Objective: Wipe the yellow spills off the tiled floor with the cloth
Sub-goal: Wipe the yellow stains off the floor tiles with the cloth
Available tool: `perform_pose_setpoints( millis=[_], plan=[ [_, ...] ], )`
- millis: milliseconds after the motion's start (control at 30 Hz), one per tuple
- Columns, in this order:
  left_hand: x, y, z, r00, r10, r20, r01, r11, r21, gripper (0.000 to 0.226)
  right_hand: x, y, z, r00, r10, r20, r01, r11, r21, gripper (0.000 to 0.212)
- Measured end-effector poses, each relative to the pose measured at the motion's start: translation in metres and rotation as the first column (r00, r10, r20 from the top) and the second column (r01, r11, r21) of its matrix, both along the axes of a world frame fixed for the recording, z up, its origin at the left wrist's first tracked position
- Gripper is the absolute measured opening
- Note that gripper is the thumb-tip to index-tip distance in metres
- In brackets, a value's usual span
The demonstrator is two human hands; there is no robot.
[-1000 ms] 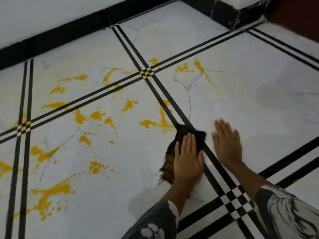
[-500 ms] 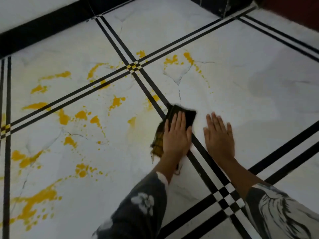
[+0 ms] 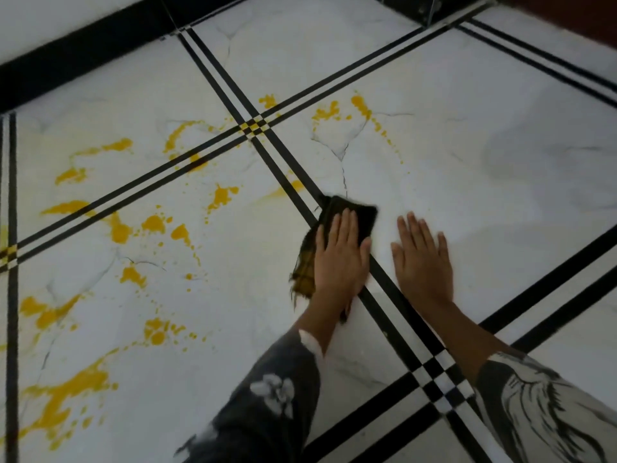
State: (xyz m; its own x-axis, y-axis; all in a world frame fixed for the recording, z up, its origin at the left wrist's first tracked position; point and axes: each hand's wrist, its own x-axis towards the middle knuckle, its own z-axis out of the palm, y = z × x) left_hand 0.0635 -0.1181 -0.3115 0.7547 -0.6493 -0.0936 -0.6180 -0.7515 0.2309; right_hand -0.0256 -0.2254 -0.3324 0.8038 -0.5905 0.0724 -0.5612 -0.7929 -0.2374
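A dark cloth (image 3: 362, 217), stained yellow along its left edge, lies on the white tiled floor (image 3: 450, 155) over a black double line. My left hand (image 3: 342, 259) presses flat on the cloth with straight fingers. My right hand (image 3: 422, 259) rests flat on the bare tile just right of it, fingers straight and spread. Yellow spills (image 3: 220, 197) dot the tiles to the left and behind the cloth. A faint yellow smear (image 3: 283, 192) runs just beyond the cloth.
A black skirting band (image 3: 83, 51) and a white wall run along the far left. A dark corner post (image 3: 430, 8) stands at the top right. Black double lines (image 3: 551, 279) cross the floor between the tiles.
My left hand has pushed the cloth forward along the black line. The yellow blobs that lay ahead of it are now only a faint smear. My right hand stayed flat beside it.
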Motion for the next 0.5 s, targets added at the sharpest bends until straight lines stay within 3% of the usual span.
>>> perform_pose_setpoints(
  millis=[67, 100, 200, 267, 333, 433, 500],
  plan=[
    [0.040, -0.006, 0.003, 0.985, -0.169, 0.018, 0.168, 0.985, 0.039, 0.055, -0.001, -0.001, 0.000, 1.000, -0.002, -0.019, 0.001, 1.000, -0.015, 0.059],
    [0.058, 0.001, 0.002, 0.984, -0.176, 0.019, 0.175, 0.983, 0.047, 0.054, 0.000, -0.001, 0.001, 0.999, -0.008, -0.031, 0.007, 1.000, -0.015, 0.060],
    [0.087, 0.048, -0.004, 0.994, 0.102, 0.045, -0.101, 0.995, -0.025, 0.054, 0.001, 0.001, 0.002, 0.999, -0.021, -0.036, 0.021, 1.000, -0.004, 0.059],
    [0.066, 0.073, -0.009, 0.936, 0.342, 0.082, -0.343, 0.939, -0.005, 0.059, 0.001, 0.001, 0.003, 0.999, -0.031, -0.035, 0.031, 0.999, 0.013, 0.058],
    [0.019, 0.070, -0.008, 0.888, 0.454, 0.069, -0.454, 0.891, -0.009, 0.071, 0.000, 0.002, 0.004, 1.000, -0.013, -0.016, 0.014, 0.999, 0.030, 0.056],
    [-0.044, 0.021, -0.004, 0.949, 0.314, 0.011, -0.313, 0.948, -0.061, 0.069, -0.002, -0.003, 0.009, 0.997, -0.015, 0.074, 0.009, 0.997, 0.079, 0.053],
    [-0.050, -0.017, 0.001, 1.000, -0.022, 0.005, 0.022, 0.999, -0.045, 0.064, -0.007, -0.017, 0.013, 0.991, -0.086, 0.102, 0.080, 0.995, 0.062, 0.055]
  ],
)
